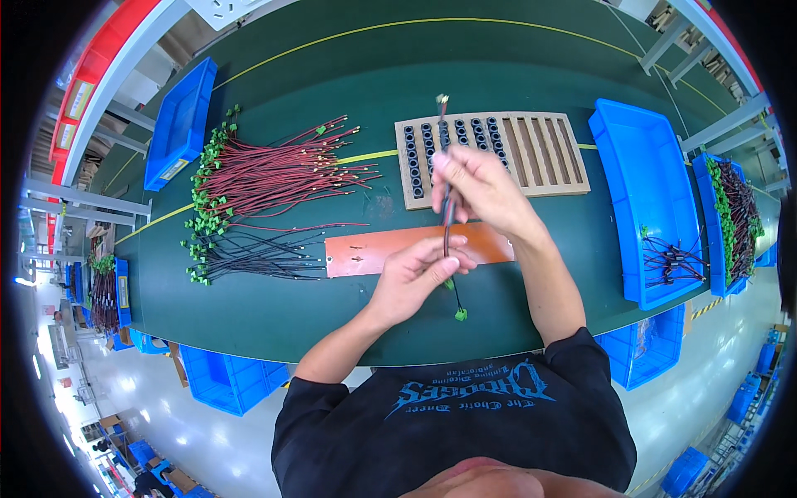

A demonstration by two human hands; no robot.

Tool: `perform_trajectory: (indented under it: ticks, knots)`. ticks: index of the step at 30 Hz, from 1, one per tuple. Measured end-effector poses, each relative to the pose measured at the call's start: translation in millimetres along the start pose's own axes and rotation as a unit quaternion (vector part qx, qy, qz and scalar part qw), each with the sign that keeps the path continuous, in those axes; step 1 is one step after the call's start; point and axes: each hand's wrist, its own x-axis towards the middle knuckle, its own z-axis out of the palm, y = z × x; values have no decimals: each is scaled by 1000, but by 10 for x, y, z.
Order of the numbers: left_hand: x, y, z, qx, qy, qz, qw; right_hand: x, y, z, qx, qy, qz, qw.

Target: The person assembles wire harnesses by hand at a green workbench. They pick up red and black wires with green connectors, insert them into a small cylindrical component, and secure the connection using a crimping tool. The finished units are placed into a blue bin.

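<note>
Both hands hold a pair of thin wires (pixel 448 222), dark with some red, upright above the table. My left hand (pixel 413 276) pinches them low between thumb and fingers; a green connector (pixel 461 314) hangs beneath it. Higher up, my right hand (pixel 486 192) is closed round the same wires, and their pale tips (pixel 442 101) stick out above. Whether a black ring sits inside the right fingers is hidden. Behind that hand lies a tan slotted tray (pixel 548 153), with black ring-shaped parts (pixel 410 158) in its left rows. An orange board (pixel 357 256) lies under my hands.
Left of the board, red wires (pixel 274 170) with green connectors spread above a group of black wires (pixel 266 253). A blue bin (pixel 178 124) stands far left. On the right, a long blue bin (pixel 652 191) holds several wired pieces (pixel 674 261), beside another filled bin (pixel 735 220).
</note>
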Motion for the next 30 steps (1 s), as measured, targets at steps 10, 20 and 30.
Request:
perform_trajectory:
  ticks: [10, 20, 30]
  knots:
    - [-101, -67, 52, 14, -19, -29, 999, 116, 154, -160, 52, 38, 1, 998]
    - [-77, -165, -78, -15, -41, -88, 995, -53, 86, -197, 27, 39, 32, 998]
    - [-331, -473, 1, 222, -3, 94, 971, -1787, 33, -2403, 244, 332, -168, 896]
